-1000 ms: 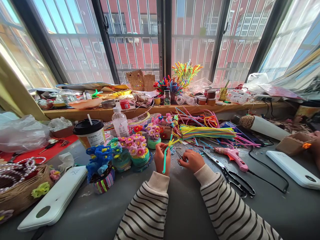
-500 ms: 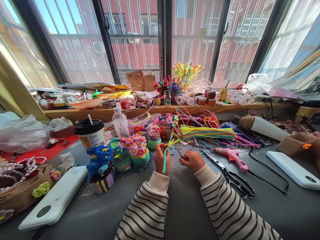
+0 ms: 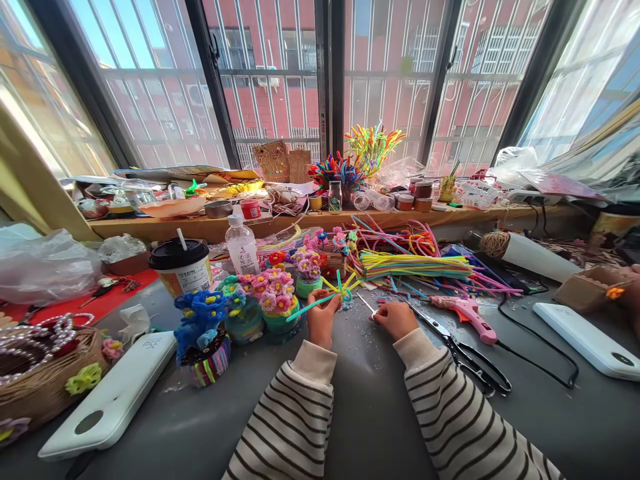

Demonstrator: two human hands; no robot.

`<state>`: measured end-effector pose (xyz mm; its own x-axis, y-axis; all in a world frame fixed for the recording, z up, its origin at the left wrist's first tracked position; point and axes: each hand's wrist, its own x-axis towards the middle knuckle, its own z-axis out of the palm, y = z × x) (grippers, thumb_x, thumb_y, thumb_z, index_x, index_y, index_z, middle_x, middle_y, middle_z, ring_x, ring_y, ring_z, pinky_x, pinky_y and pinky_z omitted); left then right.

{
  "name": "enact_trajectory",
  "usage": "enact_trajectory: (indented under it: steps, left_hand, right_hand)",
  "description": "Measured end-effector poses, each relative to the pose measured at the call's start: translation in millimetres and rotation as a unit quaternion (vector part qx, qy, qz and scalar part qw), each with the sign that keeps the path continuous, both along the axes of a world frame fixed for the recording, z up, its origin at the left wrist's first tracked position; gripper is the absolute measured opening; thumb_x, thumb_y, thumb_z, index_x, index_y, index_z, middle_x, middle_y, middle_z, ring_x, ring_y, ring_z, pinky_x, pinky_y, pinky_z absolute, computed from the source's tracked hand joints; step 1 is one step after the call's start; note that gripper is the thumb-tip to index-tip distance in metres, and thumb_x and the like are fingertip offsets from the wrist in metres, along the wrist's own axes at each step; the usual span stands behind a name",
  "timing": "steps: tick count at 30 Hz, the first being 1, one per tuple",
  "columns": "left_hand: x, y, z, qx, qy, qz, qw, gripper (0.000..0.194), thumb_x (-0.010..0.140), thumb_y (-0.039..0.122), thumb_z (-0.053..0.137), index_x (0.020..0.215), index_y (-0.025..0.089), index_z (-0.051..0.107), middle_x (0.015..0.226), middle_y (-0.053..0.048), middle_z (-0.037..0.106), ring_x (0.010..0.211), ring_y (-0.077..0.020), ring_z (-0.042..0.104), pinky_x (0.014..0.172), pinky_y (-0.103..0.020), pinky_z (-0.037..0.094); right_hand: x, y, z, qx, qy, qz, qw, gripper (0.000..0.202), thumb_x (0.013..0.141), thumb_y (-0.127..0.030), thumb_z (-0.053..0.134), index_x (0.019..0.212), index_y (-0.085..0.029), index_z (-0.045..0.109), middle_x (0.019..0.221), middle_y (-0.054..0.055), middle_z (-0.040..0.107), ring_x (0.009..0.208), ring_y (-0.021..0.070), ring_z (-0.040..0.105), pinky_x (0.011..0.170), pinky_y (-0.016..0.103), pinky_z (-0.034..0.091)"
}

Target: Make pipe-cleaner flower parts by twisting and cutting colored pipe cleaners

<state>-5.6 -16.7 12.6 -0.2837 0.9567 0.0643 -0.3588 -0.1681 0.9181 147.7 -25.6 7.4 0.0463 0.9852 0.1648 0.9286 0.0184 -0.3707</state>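
Note:
My left hand (image 3: pixel 321 319) pinches a flower of green and yellow pipe cleaners (image 3: pixel 342 288); its long green stem sticks out to the left over the wrist side. My right hand (image 3: pixel 397 321) is closed around the handles of small scissors (image 3: pixel 367 305), whose pale blades point up and left, a short way from the flower. Beyond my left hand stand small pots of fuzzy pipe-cleaner flowers, among them a pink bunch (image 3: pixel 277 291) and a blue one (image 3: pixel 200 317). A bundle of yellow and green pipe cleaners (image 3: pixel 415 265) lies behind my right hand.
Large black-handled scissors (image 3: pixel 463 350) and a pink glue gun (image 3: pixel 467 315) with its cable lie at right. White power banks (image 3: pixel 107 397) rest on both sides. A lidded cup (image 3: pixel 181 267) and a bottle (image 3: pixel 242 247) stand at left. Another person's hand (image 3: pixel 631 293) shows at the far right edge.
My left hand has turned the flower, so its green stem now points left instead of down. My right hand has shifted slightly right, and the small scissors' blades show more clearly.

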Motion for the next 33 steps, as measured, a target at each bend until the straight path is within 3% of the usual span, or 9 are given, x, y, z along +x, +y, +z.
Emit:
enact_trajectory:
  steps: [3,6,10,13,24,33]
  left_hand:
    - [0.6,-0.7,1.1,-0.013,-0.033,-0.014,0.999,0.032,0.055,0.011,0.062,0.074,0.017,0.037,0.063,0.002,0.056,0.055,-0.0087,0.056,0.057,-0.024,0.048]
    - [0.8,-1.2,1.4,-0.017,-0.041,-0.02,0.999,0.033,0.054,0.009,0.063,0.074,0.017,0.037,0.059,0.003,0.056,0.053,-0.0087,0.056,0.057,-0.024,0.048]
    - [1.8,-2.6,1.5,-0.019,-0.035,-0.041,0.998,0.035,0.053,0.009,0.064,0.074,0.017,0.038,0.058,0.002,0.057,0.055,-0.0104,0.058,0.058,-0.025,0.048]
    - [3.2,-4.0,0.9,-0.019,-0.033,-0.066,0.997,0.035,0.052,0.01,0.065,0.074,0.017,0.038,0.058,0.003,0.058,0.056,-0.0113,0.058,0.059,-0.027,0.049]
    - [6.2,-7.0,3.1,-0.04,-0.054,-0.116,0.991,0.034,0.053,0.013,0.065,0.077,0.015,0.04,0.059,0.001,0.058,0.054,-0.0101,0.058,0.057,-0.024,0.049]
    - [6.3,-9.6,2.2,-0.019,-0.057,-0.16,0.985,0.033,0.056,0.013,0.063,0.081,0.016,0.042,0.062,0.0,0.059,0.059,-0.0111,0.059,0.064,-0.027,0.048]
  right_hand:
    - [3.2,1.6,-0.7,0.022,0.029,0.006,0.999,0.011,0.06,-0.027,0.057,0.057,-0.019,0.063,0.057,0.003,0.063,0.058,0.0174,0.056,0.051,0.025,0.038]
    - [-0.4,-0.2,1.5,0.108,0.09,0.035,0.989,0.012,0.065,-0.025,0.053,0.065,-0.017,0.062,0.062,0.004,0.063,0.058,0.0163,0.056,0.056,0.027,0.042]
    - [-13.0,-7.1,7.1,0.189,0.23,0.14,0.944,0.02,0.07,-0.031,0.047,0.075,-0.016,0.059,0.068,0.004,0.061,0.057,0.0128,0.056,0.053,0.023,0.045]
    - [-20.5,-10.6,7.2,0.211,0.278,0.174,0.921,0.019,0.069,-0.029,0.049,0.079,-0.015,0.058,0.072,0.005,0.06,0.059,0.0124,0.056,0.051,0.021,0.046]
    - [-22.4,-9.2,2.1,0.255,0.287,0.171,0.907,0.013,0.07,-0.022,0.046,0.076,-0.016,0.056,0.071,0.003,0.059,0.058,0.0102,0.055,0.055,0.021,0.048]
    - [-22.8,-11.4,4.0,0.255,0.279,0.144,0.915,0.012,0.07,-0.021,0.044,0.075,-0.017,0.055,0.07,0.002,0.059,0.056,0.0099,0.055,0.057,0.022,0.047]
